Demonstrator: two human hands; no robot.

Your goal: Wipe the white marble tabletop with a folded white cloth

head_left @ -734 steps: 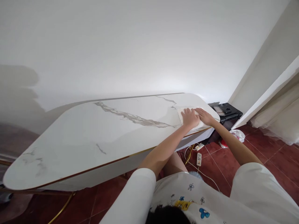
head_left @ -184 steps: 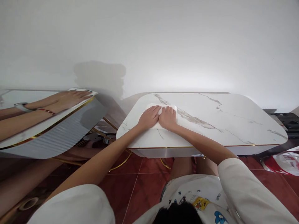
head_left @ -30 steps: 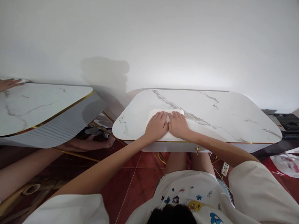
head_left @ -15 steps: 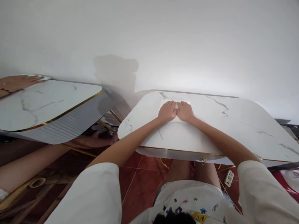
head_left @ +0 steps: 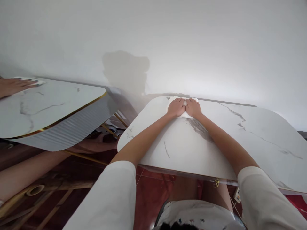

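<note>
While leaning over the near rim of the counter [head_left: 182, 150] at 6 o'clock, stretch both arms long and lean the weight through the palms, not the wrists. Just under that rim: red floor tiles [head_left: 151, 188], and at 4 o'clock a white power strip [head_left: 237, 195], well apart from the work.

Out across the marble top toward 12 o'clock, right at the far edge by the wall: the white cloth [head_left: 176, 97], lying flat on the stone. On top of it, the left hand [head_left: 177, 108] and the right hand [head_left: 193, 108], side by side and touching at the thumbs, with fingers [head_left: 173, 103] laid straight and close together, pressing down on the cloth rather than curling around it.

Judged from that pose, best handled so: spread the load over the whole pad, press only lightly enough to slide, and mind the back edge so as not to push the cloth off it. Overlap each pass with the one beside it, using the grey veins as markers of ground covered.

At 9 o'clock, well apart: a second marble counter [head_left: 52, 108] with a gold rim, and near 10 o'clock at its far corner, another person's hand [head_left: 14, 85] flat on a pale cloth [head_left: 40, 82].

Beyond, at 12 o'clock: bare white wall [head_left: 203, 48] with a soft shadow [head_left: 126, 68].
</note>
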